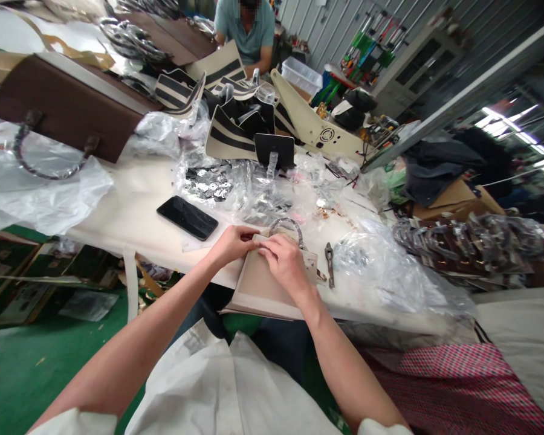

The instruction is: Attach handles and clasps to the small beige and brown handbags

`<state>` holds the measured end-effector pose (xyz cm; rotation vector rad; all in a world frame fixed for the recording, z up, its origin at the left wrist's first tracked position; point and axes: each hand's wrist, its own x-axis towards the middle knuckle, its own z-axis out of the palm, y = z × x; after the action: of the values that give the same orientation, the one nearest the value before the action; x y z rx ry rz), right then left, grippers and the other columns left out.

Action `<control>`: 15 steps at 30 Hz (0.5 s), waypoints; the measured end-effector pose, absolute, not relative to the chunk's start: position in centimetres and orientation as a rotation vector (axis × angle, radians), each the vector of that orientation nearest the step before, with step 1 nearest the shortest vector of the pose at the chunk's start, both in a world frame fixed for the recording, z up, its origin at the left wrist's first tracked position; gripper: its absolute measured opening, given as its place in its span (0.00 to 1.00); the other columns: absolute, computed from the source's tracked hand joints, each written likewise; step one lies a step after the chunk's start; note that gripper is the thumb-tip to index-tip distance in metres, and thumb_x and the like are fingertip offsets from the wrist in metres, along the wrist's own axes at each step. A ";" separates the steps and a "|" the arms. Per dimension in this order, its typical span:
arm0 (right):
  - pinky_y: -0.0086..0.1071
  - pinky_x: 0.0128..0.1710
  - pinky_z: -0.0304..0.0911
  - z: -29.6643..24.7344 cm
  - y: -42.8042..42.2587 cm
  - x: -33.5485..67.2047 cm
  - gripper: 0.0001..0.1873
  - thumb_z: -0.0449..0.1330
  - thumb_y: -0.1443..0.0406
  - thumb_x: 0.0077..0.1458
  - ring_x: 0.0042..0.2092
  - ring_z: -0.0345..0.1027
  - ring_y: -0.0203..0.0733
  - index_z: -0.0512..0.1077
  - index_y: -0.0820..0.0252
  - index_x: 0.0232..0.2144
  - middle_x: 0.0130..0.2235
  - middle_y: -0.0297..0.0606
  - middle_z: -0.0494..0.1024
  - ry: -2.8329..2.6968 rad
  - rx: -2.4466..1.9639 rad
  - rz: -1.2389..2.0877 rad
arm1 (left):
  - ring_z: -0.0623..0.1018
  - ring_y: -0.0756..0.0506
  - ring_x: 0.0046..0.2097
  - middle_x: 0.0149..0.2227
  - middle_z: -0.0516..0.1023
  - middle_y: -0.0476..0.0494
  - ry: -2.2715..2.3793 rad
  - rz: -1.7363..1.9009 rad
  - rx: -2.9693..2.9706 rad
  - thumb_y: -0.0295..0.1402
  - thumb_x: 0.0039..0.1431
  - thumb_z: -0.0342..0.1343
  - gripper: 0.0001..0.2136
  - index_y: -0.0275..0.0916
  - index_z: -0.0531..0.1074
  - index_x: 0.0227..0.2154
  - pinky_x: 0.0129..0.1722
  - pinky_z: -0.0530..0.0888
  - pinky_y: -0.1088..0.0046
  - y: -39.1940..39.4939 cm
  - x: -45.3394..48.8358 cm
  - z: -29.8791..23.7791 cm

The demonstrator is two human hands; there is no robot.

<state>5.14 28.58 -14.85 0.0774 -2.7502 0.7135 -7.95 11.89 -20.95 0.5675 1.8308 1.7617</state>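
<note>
A flat beige bag panel (265, 287) lies at the front edge of the table, partly over my lap. My left hand (236, 244) pinches it at the upper left corner. Close beside it, my right hand (286, 263) reaches over the panel, fingers closed at the same upper edge. Whatever small part may be between the fingertips is hidden. A plastic-wrapped round bag handle (286, 225) arches up just behind the right hand. To the right of the panel lies a dark metal hand tool (329, 264), perhaps pliers.
A black phone (187, 217) lies to the left. Farther back are a bag of small metal pieces (208, 183), striped bag panels (229, 136) and a tablet on a stand (274, 151). A brown handbag (68, 106) is at left, wrapped handles (471, 238) at right. A person (245, 33) sits opposite.
</note>
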 end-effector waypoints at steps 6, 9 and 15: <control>0.40 0.48 0.79 -15.0 30.0 4.7 0.16 0.67 0.60 0.70 0.44 0.82 0.48 0.87 0.51 0.56 0.45 0.39 0.88 -2.496 -0.252 1.282 | 0.87 0.36 0.46 0.41 0.90 0.40 1.800 1.742 0.553 0.32 0.57 0.70 0.20 0.34 0.88 0.53 0.47 0.82 0.65 11.8 -7.9 -20.4; 0.41 0.46 0.81 -15.6 29.2 4.9 0.17 0.72 0.58 0.64 0.42 0.85 0.51 0.88 0.54 0.53 0.43 0.40 0.90 -2.411 -0.437 1.456 | 0.87 0.35 0.48 0.44 0.90 0.39 1.826 1.716 0.572 0.34 0.56 0.71 0.22 0.33 0.87 0.54 0.50 0.82 0.63 11.8 -8.0 -20.6; 0.44 0.50 0.82 -15.8 28.2 4.9 0.10 0.72 0.57 0.62 0.44 0.87 0.54 0.89 0.53 0.42 0.44 0.40 0.91 -2.417 -0.450 1.508 | 0.87 0.32 0.52 0.50 0.90 0.36 1.856 1.733 0.610 0.41 0.54 0.73 0.26 0.34 0.87 0.54 0.49 0.82 0.63 12.0 -8.3 -21.6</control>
<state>4.86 28.24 -15.78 -0.4495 -2.4169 1.5083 -8.26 11.95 -21.56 0.6100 1.8555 1.7325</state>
